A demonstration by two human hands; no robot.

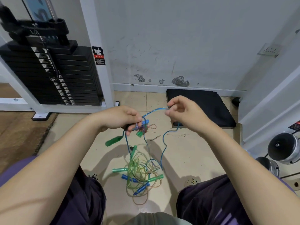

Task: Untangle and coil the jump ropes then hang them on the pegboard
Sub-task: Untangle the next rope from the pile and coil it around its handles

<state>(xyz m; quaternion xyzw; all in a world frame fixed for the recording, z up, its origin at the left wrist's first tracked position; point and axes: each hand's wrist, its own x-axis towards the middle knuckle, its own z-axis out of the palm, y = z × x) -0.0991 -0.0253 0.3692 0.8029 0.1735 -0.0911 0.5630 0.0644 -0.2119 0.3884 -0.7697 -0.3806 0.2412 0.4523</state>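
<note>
Seated over a tiled floor, mid-untangle. Left hand curled round a bunch of handles and cord at the knot: a blue handle poking out past the fingers, a small green piece just below, a reddish loop beside it. Right hand raised and apart from the left, thumb and forefinger pinching the blue rope, drawn in an arc between the two hands and trailing down past the right wrist toward the floor. One green handle dangling below the left hand.

Rest of the jump ropes heaped on the floor between the knees: green, blue and amber cords looped over each other, several green and blue handles lying among them. Exact count of ropes hard to tell from the pile, perhaps three or more.

No pegboard in view. Weight stack to the left, dark mat by the wall, dumbbells at right.

Risks from here: pulling the blue strand harder against the clamped bunch likely to cinch the knot instead of freeing it. Lifting higher apt to drag the floor heap up and snarl further loops. Dangling green handle liable to swing and catch the hanging cords.
</note>
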